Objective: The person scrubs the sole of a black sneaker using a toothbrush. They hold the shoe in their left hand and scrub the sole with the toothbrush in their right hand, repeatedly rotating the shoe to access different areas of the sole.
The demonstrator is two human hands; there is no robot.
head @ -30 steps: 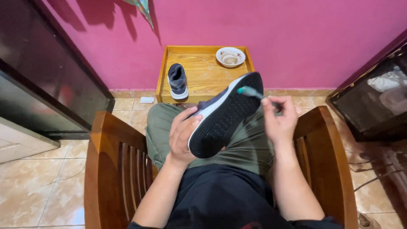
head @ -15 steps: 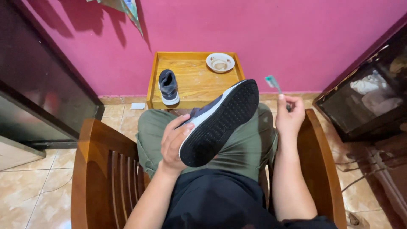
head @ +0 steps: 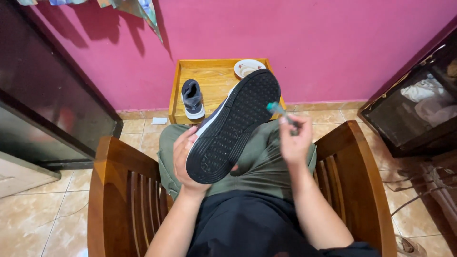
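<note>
My left hand cups the dark shoe by its upper, sole turned up over my lap, while my right hand has a clenched grip on a small teal-tipped brush just beside the toe end. I judge the shoe light, its rubber sole stiff, the upper softer, so the midfoot seems the steadiest hold.

Wooden armrests hemmed both sides, the raised shoe blocked the middle, while open floor lay before the small table.
</note>
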